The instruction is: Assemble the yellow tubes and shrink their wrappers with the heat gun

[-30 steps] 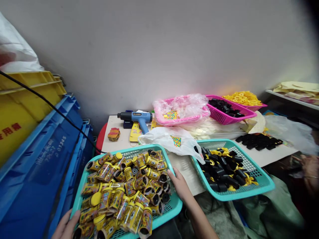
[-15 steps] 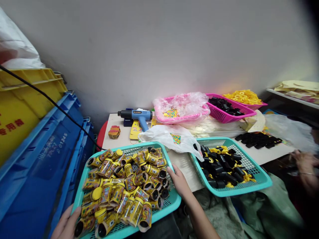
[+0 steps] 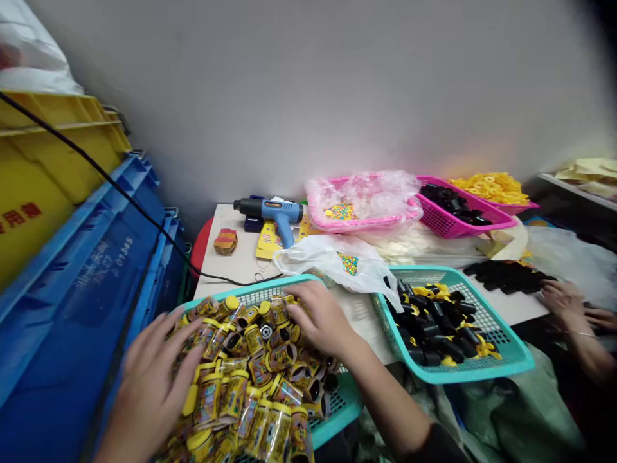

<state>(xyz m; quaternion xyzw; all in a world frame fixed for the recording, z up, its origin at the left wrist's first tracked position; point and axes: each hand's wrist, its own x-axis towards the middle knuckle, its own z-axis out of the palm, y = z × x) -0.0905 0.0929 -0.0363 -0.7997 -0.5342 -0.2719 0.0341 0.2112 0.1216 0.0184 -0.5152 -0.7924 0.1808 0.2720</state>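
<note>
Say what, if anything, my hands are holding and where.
I can't tell: your left hand and right hand are over the jars in the basket, but no clear grip shows.

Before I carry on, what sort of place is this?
Probably a small assembly or packing workshop: a turquoise basket full of yellow-lidded containers, what looks like a heat gun on the table, and large blue crates along the left.

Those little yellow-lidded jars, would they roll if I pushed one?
The yellow-lidded jars would probably roll on something flat, being round-sided. Crowded in the turquoise basket, neighbours may block them. They look shiny, so could feel slippery.
</note>
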